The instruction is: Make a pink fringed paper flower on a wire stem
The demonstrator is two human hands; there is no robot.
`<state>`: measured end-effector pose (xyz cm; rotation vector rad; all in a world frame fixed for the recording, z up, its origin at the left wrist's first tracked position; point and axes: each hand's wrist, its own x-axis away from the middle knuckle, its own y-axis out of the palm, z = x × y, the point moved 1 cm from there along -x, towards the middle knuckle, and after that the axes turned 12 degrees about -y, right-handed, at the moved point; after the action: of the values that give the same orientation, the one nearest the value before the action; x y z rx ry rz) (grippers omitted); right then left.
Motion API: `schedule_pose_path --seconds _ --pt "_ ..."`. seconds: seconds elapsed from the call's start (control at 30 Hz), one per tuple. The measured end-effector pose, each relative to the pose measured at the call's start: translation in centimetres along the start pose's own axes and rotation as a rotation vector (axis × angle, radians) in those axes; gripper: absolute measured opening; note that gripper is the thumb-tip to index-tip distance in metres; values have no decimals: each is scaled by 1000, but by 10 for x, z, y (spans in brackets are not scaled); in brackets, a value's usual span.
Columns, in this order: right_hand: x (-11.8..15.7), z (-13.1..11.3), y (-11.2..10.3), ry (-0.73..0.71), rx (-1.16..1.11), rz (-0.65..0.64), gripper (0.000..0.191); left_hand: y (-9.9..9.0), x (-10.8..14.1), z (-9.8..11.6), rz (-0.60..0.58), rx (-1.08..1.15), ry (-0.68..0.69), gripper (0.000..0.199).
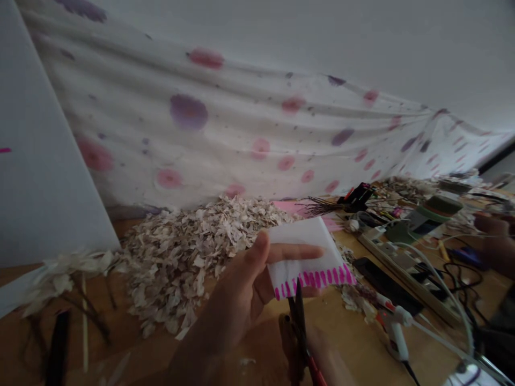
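My left hand (237, 292) grips a folded piece of white paper (298, 241), with the index finger stretched across its face and the other fingers behind it. Magenta strokes run in a row along the paper's lower edge. From below, my right hand (322, 356), partly blurred, holds a pair of scissors (299, 327) with a red handle. The dark blades are parted, and one tip overlaps the magenta edge. Whether the blades are cutting into the paper I cannot tell. Beyond the left hand lies a big heap of pale dried petals (193, 246).
At right are a white glue gun (396, 332), a dark phone (386, 284), a power strip (410, 273) with cables, and a green container (426, 217). Another person's hand (493, 238) shows at the right edge. Thin twigs (322, 208) lie behind; a white panel (44, 145) stands left.
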<state>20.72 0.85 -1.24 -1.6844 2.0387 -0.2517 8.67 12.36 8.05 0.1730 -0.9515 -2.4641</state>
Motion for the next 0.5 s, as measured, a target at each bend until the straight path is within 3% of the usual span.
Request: schedule_pose_path --seconds 0.2,0.5 --pt "-1 7 2 0 0 -9 58 -2 -1 -1 -31 17 11 67" --pt "-3 -7 -6 17 0 -3 71 2 -1 0 -18 81 15 61"
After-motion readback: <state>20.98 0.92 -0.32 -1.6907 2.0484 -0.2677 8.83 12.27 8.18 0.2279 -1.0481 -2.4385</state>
